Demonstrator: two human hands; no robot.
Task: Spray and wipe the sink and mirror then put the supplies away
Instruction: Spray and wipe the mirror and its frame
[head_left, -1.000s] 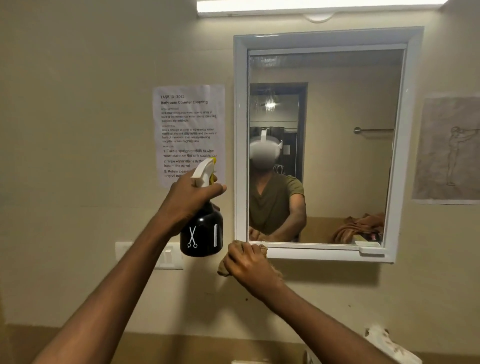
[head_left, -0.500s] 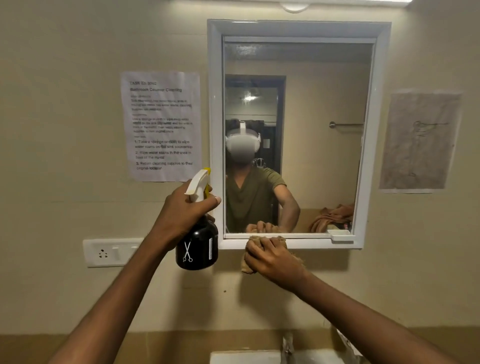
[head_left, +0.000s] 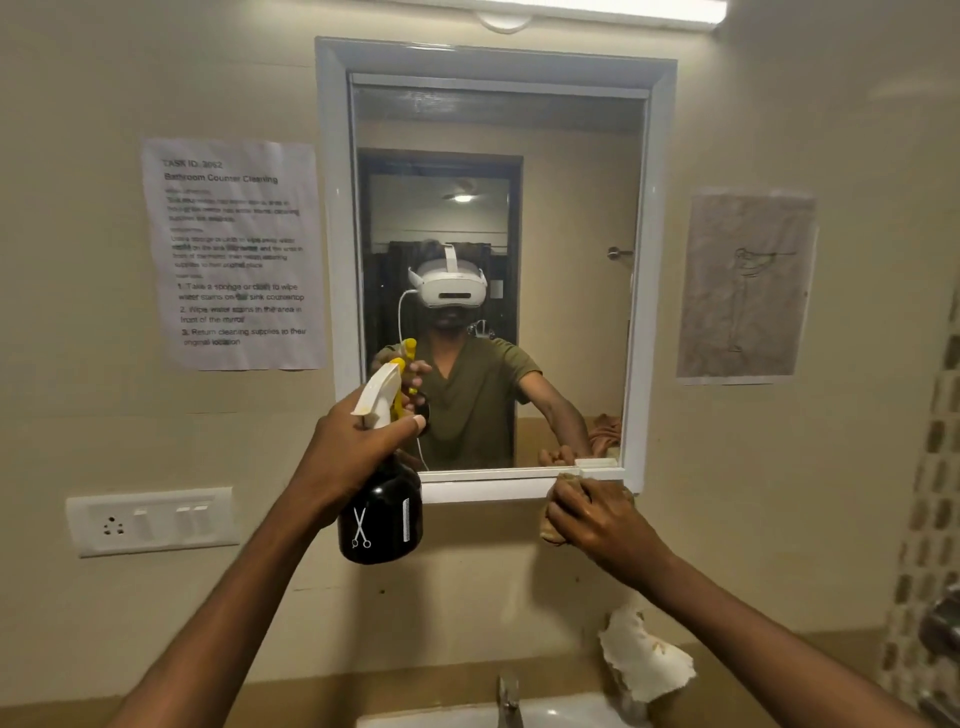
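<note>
Glossy black plastic spray bottle (head_left: 382, 525), reflective glass mirror (head_left: 561, 260), matt tan cloth (head_left: 551, 530), shiny metal tap (head_left: 508, 699), paper notice (head_left: 236, 254).

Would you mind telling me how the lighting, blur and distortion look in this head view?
Head view: a bright ceiling strip light overexposes the top edge; the white-framed wall mirror bows from wide-angle distortion; small text on the taped paper notice is smeared; the black spray bottle stays sharp.

A tube light (head_left: 597, 10) above my mirror (head_left: 498, 280) is glaring at the top edge, casting warm, dim light. Wall text on the paper notice (head_left: 234, 254) is blurring, and the edges are bending from the wide lens.
</note>
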